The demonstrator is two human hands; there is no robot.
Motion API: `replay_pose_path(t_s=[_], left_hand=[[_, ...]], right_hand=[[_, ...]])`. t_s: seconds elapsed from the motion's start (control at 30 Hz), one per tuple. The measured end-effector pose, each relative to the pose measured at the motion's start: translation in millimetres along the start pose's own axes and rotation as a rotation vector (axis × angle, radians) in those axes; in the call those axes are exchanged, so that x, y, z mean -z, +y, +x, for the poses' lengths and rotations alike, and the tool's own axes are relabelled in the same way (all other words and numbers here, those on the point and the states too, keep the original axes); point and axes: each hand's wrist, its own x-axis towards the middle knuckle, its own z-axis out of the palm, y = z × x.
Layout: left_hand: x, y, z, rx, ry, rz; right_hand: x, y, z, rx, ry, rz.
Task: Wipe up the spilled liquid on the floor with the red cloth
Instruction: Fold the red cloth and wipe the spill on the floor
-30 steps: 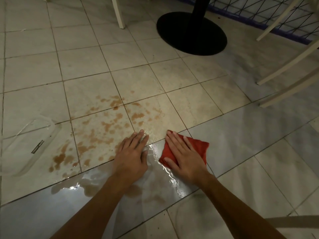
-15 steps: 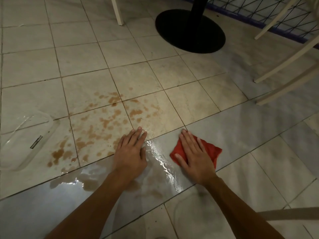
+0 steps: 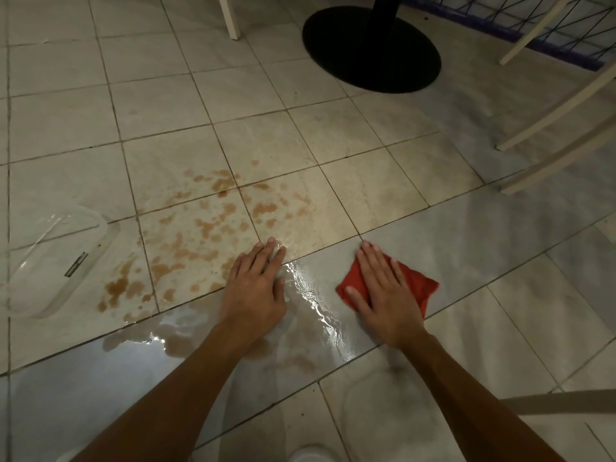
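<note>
A brown spilled liquid spots the pale floor tiles left of centre, with a glossy wet film running between my hands and a puddle under my left forearm. My left hand lies flat on the floor, fingers together, at the right edge of the spots, holding nothing. My right hand presses flat on the folded red cloth, which lies on a grey tile just right of the wet film. Most of the cloth is hidden under the palm.
A clear plastic container lies on the floor at the far left. A black round table base stands at the top centre. White chair legs slant at the right, another leg at the top.
My right hand has slid the red cloth to the right, away from the left hand, uncovering more wet film. The left hand has stayed in place.
</note>
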Motion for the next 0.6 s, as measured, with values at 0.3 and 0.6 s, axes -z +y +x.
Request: replay_pose_path(t_s=[0.3, 0.6], left_hand=[[-2, 3, -3, 0.008, -0.001, 0.013], [-3, 8, -5, 0.028, 0.008, 0.003]], right_hand=[[-1, -36, -16, 0.136, -0.075, -0.024], [-10, -23, 1, -0.176, 0.010, 0.010]])
